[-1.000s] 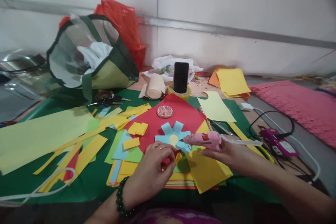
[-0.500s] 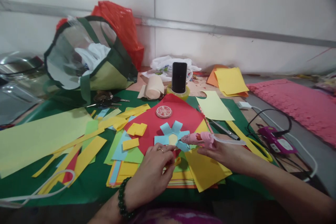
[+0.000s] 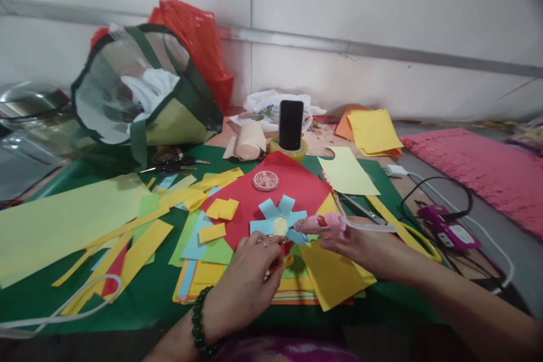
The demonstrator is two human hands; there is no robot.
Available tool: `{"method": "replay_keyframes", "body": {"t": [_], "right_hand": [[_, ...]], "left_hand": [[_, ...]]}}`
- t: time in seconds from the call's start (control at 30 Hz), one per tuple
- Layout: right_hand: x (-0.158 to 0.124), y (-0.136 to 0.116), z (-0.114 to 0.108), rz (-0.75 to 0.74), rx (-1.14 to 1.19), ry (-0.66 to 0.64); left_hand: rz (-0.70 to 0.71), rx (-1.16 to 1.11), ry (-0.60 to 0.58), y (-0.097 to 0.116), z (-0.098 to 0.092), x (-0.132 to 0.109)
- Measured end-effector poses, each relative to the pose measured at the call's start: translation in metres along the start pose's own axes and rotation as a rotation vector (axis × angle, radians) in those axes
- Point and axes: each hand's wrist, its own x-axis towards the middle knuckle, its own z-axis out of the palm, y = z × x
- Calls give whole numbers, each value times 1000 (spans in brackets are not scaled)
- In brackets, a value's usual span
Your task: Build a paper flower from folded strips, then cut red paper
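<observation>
A paper flower with light blue petals (image 3: 283, 205) and a pale yellow centre (image 3: 280, 225) lies over a red paper sheet (image 3: 305, 175). My left hand (image 3: 250, 266) reaches in from below with curled fingers, its fingertips on the flower's near edge; the underside of that grip is hidden. In my right hand (image 3: 360, 246) is a pink hot glue gun (image 3: 322, 224), its nozzle at the right side of the flower's centre. Small folded yellow paper pieces (image 3: 222, 209) and a round red-and-white disc (image 3: 266, 181) rest on or beside the red sheet.
Scissors (image 3: 369, 209) lie to the right, near a purple power socket (image 3: 449, 229) with cables. Paper strips (image 3: 144, 243) cover the left. Behind stand a phone (image 3: 291, 124) in a tape roll (image 3: 299, 153), keys (image 3: 178, 164) and a bag (image 3: 182, 119).
Almost nothing differs. Both hands, the glue gun and the flower keep their places, with only a very slight shift of the whole view.
</observation>
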Motion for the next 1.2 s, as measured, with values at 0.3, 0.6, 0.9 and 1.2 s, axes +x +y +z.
{"method": "replay_keyframes", "body": {"t": [0.3, 0.6, 0.9, 1.2], "right_hand": [[0, 1, 2, 4, -1, 20], [1, 6, 2, 1, 2, 34], [1, 10, 5, 11, 0, 22], [-1, 4, 4, 16, -31, 63]], "left_hand": [[17, 2, 5, 1, -1, 0], [21, -1, 18, 1, -1, -1], [41, 20, 24, -1, 1, 0], [20, 19, 21, -1, 0, -1]]}}
